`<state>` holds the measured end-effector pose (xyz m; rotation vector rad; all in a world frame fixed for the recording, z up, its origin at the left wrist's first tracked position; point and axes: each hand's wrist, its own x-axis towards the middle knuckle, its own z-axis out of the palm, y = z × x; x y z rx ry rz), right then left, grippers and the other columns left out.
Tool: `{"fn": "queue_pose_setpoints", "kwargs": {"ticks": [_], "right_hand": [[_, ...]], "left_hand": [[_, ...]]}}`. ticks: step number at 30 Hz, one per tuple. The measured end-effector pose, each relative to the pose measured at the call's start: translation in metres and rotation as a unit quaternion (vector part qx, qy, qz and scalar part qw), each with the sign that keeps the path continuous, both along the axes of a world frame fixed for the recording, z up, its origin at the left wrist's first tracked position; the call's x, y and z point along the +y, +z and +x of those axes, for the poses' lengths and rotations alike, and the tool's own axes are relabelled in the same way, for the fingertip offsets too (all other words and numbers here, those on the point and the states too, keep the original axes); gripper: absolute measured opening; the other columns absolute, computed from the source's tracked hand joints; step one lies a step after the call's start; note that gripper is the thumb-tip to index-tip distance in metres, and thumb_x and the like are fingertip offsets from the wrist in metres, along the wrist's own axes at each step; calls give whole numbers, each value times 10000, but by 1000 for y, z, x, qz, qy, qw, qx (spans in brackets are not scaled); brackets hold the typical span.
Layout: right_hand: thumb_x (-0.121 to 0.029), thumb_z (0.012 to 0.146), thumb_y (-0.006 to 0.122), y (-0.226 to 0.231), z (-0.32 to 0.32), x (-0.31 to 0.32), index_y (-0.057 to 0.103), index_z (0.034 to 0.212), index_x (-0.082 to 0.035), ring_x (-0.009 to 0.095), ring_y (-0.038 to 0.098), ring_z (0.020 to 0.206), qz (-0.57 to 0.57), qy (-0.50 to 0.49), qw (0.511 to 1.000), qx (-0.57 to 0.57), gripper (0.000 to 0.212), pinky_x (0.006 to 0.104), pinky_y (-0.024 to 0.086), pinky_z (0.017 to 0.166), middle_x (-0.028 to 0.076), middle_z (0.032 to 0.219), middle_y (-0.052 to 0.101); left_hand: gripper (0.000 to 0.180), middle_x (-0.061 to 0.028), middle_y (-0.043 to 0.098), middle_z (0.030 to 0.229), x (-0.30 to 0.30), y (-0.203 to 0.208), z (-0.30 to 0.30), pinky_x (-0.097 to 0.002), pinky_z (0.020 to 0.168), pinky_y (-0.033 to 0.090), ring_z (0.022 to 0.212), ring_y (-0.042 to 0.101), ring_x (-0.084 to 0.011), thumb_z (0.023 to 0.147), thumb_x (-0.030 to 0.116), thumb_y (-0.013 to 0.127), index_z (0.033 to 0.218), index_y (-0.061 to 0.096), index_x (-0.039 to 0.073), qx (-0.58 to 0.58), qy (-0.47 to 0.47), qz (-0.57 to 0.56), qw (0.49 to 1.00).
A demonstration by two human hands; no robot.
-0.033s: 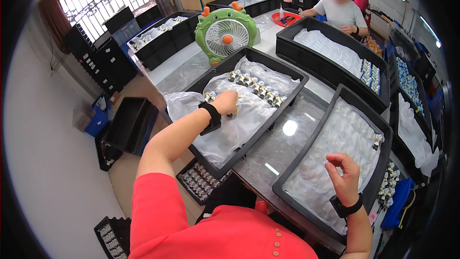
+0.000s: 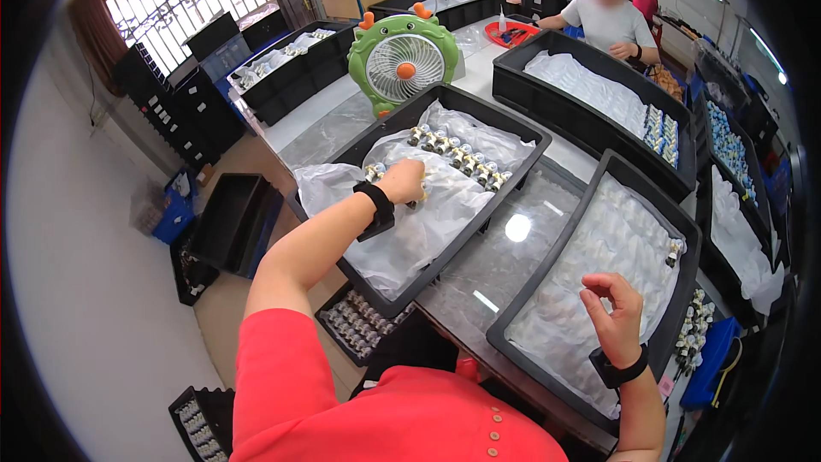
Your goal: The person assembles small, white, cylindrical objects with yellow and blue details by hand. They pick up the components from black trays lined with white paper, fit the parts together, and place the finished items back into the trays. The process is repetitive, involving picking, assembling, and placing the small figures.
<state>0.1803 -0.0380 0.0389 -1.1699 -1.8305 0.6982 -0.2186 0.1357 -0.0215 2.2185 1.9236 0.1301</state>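
Observation:
My left hand reaches into the black tray in the middle, its fingers closed and pointing down at a small figurine that shows partly beneath them. The fingertips are mostly hidden. Beside that hand, another small white, gold and black figurine lies on the white plastic sheet. A row of several such figurines lies farther back in this tray. My right hand hovers above the right tray, thumb and fingers curved apart, with nothing visible between them. One figurine shows near that tray's far right edge.
A green cartoon-shaped fan stands behind the middle tray. A deep black crate with blue-and-white figurines sits at the back right, a person beyond it. Stacked trays are on the floor at left. A blue bin lies at right.

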Motion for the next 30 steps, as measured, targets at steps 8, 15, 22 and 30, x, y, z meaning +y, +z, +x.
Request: {"fn": "queue_pose_setpoints", "kwargs": {"ticks": [8, 15, 22, 30], "right_hand": [[2, 804, 642, 1, -3, 0, 644, 927, 18, 132, 608, 757, -7, -5, 1000, -4, 124, 244, 472, 703, 72, 839, 644], [-6, 797, 649, 0, -2, 0, 649, 911, 14, 145, 620, 739, -10, -3, 1000, -13, 116, 253, 477, 683, 78, 821, 647], [-14, 789, 660, -5, -4, 2, 657, 903, 11, 155, 634, 728, -21, 3, 999, -25, 116, 261, 487, 673, 88, 818, 655], [-19, 788, 669, -10, -1, 5, 662, 906, 10, 164, 641, 716, -42, 5, 999, -25, 122, 265, 495, 666, 100, 833, 659]], "left_hand": [[287, -235, 654, 886, -5, -4, 4, -422, 768, 513, 866, 642, -375, 641, 129, 687, 892, 646, -4, 44, 9, -26, 999], [265, -253, 637, 932, -12, 0, 5, -445, 789, 510, 876, 632, -404, 690, 109, 653, 918, 624, -24, 78, 8, -16, 997], [353, -234, 647, 918, -7, -3, 7, -439, 754, 516, 857, 645, -382, 682, 117, 663, 1014, 613, 8, 105, -11, -17, 994], [437, -189, 662, 879, -15, 6, -1, -427, 725, 514, 853, 648, -356, 658, 117, 688, 1085, 598, 83, 92, -36, -23, 995]]}}
